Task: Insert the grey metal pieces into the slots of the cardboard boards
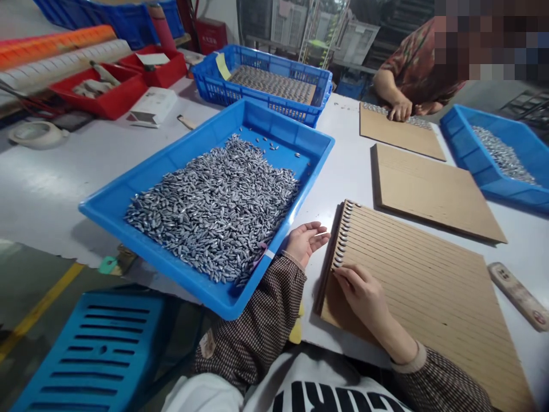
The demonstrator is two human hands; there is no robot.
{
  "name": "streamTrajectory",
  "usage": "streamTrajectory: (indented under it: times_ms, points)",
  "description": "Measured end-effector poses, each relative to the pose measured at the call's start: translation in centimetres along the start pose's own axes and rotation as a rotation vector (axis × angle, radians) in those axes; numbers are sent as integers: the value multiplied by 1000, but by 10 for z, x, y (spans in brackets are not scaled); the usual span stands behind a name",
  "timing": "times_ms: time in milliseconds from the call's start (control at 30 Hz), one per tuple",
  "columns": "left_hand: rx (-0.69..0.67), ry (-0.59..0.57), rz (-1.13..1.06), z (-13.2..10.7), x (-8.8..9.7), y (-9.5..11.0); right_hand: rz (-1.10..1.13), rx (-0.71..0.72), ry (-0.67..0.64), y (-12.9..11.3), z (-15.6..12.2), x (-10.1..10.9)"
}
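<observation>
My right hand [364, 292] is closed in a pinch at the left edge of a lined cardboard sheet [412, 269]. Its fingertips touch the sheet at the lower end of a row of small silvery spindle-shaped pieces [342, 240]; whatever they pinch is hidden. Palm up, my left hand [306, 240] rests between the sheet and a blue tray [206, 129], fingers apart, and I make out nothing held in it. A heap of the same grey pieces [214, 200] covers most of the tray's floor.
Beyond my sheet lies a plain cardboard stack [433, 189]. Across the table a co-worker's hand [401, 107] touches another cardboard sheet [398, 131] beside a second blue tray [497, 143]. A blue basket [261, 68], red bins [98, 94] and a wooden block [517, 294] stand around.
</observation>
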State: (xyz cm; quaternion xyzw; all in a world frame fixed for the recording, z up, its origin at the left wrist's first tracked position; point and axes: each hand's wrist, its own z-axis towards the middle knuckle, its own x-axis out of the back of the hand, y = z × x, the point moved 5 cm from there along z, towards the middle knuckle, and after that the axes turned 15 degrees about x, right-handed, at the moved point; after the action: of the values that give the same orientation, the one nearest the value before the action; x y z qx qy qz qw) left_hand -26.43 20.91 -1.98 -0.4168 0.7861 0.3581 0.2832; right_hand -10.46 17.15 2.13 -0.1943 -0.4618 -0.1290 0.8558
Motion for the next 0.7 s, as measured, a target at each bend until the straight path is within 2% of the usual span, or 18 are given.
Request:
streamTrajectory:
  times_ms: [300, 500, 600, 700]
  points:
    - [-32, -14, -34, -3, -5, 0, -35, 37, -82, 1, -6, -1]
    - [-26, -75, 111, -1, -7, -9, 44, -6, -92, 3, -5, 2]
    - [-16, -73, 213, 2, -5, -12, 140, -69, -59, 8, 4, 11]
    - [-45, -70, 244, 3, -4, -10, 233, -130, 36, 15, 23, 21]
